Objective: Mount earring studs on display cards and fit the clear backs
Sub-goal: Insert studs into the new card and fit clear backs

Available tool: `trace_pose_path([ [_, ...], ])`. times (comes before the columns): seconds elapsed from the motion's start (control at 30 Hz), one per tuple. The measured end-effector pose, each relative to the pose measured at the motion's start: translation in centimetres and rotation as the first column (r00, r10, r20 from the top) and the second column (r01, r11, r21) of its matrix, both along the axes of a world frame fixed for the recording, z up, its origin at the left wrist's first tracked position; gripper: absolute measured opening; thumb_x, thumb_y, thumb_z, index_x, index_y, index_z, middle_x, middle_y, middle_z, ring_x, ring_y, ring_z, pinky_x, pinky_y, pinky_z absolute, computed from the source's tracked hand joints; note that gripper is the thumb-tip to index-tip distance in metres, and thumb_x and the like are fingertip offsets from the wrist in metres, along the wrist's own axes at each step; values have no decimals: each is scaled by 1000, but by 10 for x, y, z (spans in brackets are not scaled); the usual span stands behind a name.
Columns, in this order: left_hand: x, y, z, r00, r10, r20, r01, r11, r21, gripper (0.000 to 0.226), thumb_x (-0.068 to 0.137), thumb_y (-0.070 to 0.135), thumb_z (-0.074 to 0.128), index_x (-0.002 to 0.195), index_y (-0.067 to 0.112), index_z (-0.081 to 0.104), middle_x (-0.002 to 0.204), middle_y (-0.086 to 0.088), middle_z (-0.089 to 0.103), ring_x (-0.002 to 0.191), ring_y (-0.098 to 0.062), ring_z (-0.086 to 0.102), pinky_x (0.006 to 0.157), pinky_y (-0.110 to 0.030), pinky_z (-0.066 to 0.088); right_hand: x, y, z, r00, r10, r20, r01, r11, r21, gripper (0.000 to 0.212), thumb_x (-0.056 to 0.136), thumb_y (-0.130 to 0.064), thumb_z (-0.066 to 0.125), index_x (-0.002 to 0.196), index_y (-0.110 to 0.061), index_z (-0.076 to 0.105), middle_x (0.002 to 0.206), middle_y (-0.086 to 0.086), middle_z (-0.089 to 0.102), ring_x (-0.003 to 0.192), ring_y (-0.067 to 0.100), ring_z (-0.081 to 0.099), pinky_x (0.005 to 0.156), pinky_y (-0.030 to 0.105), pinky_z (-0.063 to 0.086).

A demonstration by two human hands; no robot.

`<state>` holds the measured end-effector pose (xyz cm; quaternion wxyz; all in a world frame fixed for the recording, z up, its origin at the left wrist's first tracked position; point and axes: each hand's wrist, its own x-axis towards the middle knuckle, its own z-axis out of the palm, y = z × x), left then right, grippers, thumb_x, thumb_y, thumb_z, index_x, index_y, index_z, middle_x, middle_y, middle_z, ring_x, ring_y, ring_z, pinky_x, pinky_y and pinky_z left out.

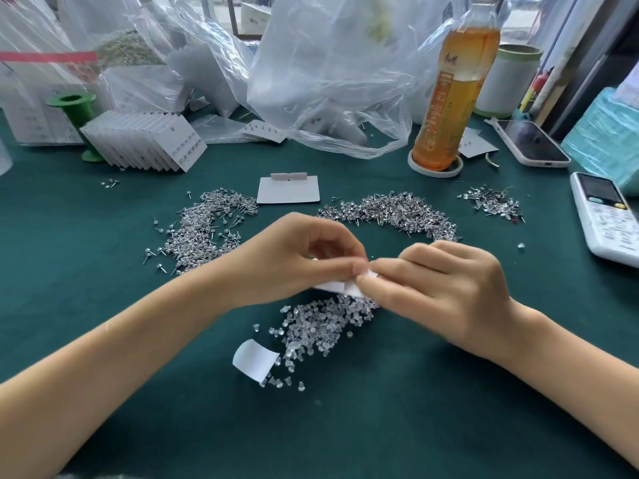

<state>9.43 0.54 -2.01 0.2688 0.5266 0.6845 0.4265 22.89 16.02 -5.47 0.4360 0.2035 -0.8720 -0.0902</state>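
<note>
- I see the green table [103, 288] filling nearly the whole view, with everything else lying on it.
- Clear plastic bags [328, 74] heap up from ten to one o'clock, crumpled and partly see-through.
- My left hand [301, 257] sits just left of centre, fingers curled and pinching the white display card [340, 286] at its upper edge.
- My right hand [446, 281] sits just right of centre, thumb and forefinger clamped on the same card, fingertips touching those of the left (whether a stud or back is between them I cannot tell).
- An orange drink bottle [453, 95] stands upright at one o'clock on a white coaster.
- A fanned stack of finished cards [148, 140] leans at ten o'clock, against a green spool [74, 108].
- A phone [530, 141] lies at two o'clock; a white handset [608, 216] lies at three o'clock.
- One pile of earring studs [204, 229] spreads at ten o'clock from the hands; a second stud pile [397, 212] arcs at twelve to one.
- The clear backs [318, 330] lie in a heap at six o'clock, directly below the held card.
- A blank card [288, 190] lies flat at twelve o'clock, between the two stud piles.
- A curled white paper slip [254, 363] rests at seven o'clock, touching the backs.
</note>
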Motion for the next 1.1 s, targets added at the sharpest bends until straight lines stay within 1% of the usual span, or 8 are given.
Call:
trace_pose_path([
  [0.07,-7,0,5,994,113,-13,-110,987,120,27,87,31,54,105,14,64,97,2,69,88,-5,63,84,-26,51,-3,-2,4,994,-6,110,46,930,-364,11,88,-10,67,86,-18,74,68,-1,69,54,17,58,51,27,48],
  [0.17,-22,-7,12,945,231,-234,-168,951,259,39,84,40,63,119,24,58,115,9,63,105,-3,58,94,-22,46,-8,-3,13,938,174,299,201,428,-881,14,85,-21,72,86,-33,65,62,-12,66,50,4,51,52,17,38],
  [0.23,-26,-12,10,871,205,-446,-120,970,212,60,75,47,68,129,27,51,127,12,54,115,-2,51,100,-20,39,-13,0,17,911,283,300,259,171,-950,15,83,-17,72,86,-28,64,59,-10,67,47,4,48,49,15,38],
  [0.43,-35,-18,1,722,220,-656,-124,974,190,75,73,51,70,136,17,48,132,3,50,120,-13,45,100,-28,36,-31,-2,26,851,438,291,359,-81,-930,14,78,-17,71,90,-18,65,52,-8,64,44,4,47,44,9,36],
  [0.63,-66,-43,2,699,334,-633,-246,943,225,72,72,57,67,129,14,55,120,4,51,112,-15,49,98,-21,35,-66,-11,33,819,433,376,430,-30,-902,16,86,-31,65,92,-17,65,70,1,73,45,7,50,42,14,36],
  [0.8,-93,-71,-10,672,459,-582,-422,882,209,75,68,53,66,128,10,56,118,5,49,110,-15,52,98,-16,33,-86,-42,25,694,436,572,410,413,-813,15,91,-21,65,79,-17,72,66,-6,70,49,-1,49,52,12,38],
  [0.9,-98,-77,-19,664,486,-568,-464,864,197,70,71,44,73,128,7,55,120,-2,52,112,-16,51,99,-14,31,-95,-62,17,660,283,696,376,678,-631,5,85,-29,70,81,-26,73,64,-21,62,57,-1,52,58,14,38],
  [1.1,-100,-79,-22,658,493,-569,-467,860,206,67,74,38,76,129,7,54,120,-4,53,112,-15,50,98,-11,30,-99,-77,16,715,170,678,321,782,-535,13,78,-42,71,80,-31,65,64,-22,54,60,-3,48,62,20,41],
])
